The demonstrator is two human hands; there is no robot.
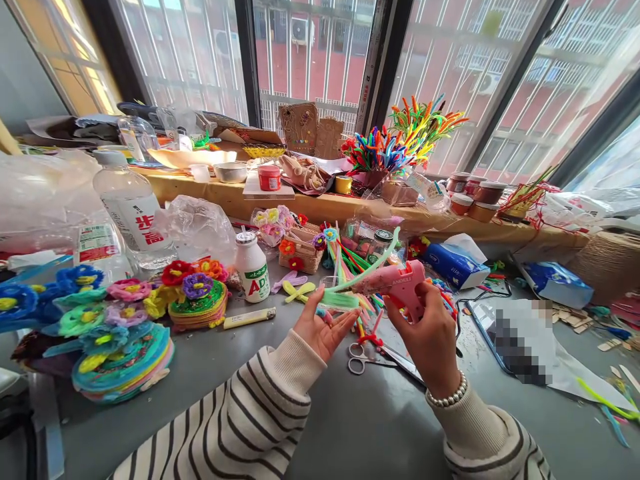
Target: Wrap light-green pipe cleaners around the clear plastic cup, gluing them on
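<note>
Bright daylight floods in through the windows (pixel 310 60) behind; glare whitens the right panes; wide-angle bending at edges; focus sharp.

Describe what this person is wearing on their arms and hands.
The left sleeve and right sleeve are cream knit with thin dark stripes and plain cuffs. A pale beaded bracelet circles the right wrist. The left hand and right hand are bare, ungloved.

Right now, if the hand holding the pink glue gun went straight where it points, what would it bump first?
Probably the green pipe cleaner pinched in the left hand: the right hand aims its pink glue gun leftward at it. Depth is hard to judge.
</note>
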